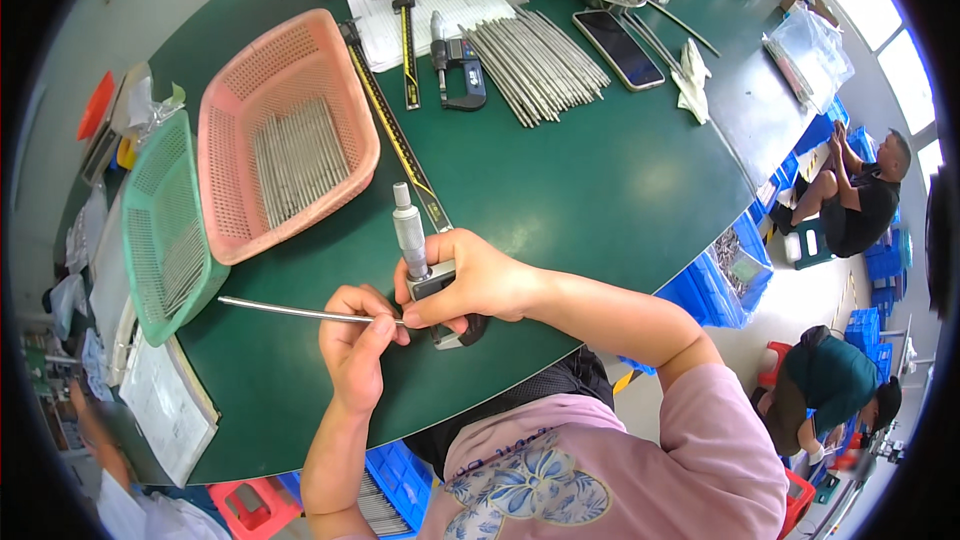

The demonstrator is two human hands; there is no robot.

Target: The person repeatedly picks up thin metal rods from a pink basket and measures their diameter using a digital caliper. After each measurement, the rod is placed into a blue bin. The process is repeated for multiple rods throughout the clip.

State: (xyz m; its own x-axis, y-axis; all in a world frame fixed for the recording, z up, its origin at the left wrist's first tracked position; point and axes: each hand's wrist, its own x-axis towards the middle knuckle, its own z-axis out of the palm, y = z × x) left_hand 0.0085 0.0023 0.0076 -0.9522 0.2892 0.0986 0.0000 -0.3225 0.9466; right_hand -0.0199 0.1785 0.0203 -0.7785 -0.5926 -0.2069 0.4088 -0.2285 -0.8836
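Observation:
My left hand [355,345] pinches a thin metal rod [290,310] close to its right end, and the rod's long free part points left above the green table. In my right hand [475,280] is a digital micrometer [411,230], its silver thimble pointing up and away from me. The right thumb and fingertips meet the rod's end beside the left fingertips. Fingers hide the micrometer's jaws, so I cannot tell whether the rod sits between them. Just beyond the right hand lies a long caliper [400,140] with a black and yellow scale.
Left stand a pink basket [222,140] and a green basket [150,240], both holding rods. Farther back lie a bundle of rods [535,65], a second micrometer [463,73], a shorter caliper [408,50], paper sheets [365,5] and a phone [618,48]. Other people sit at right.

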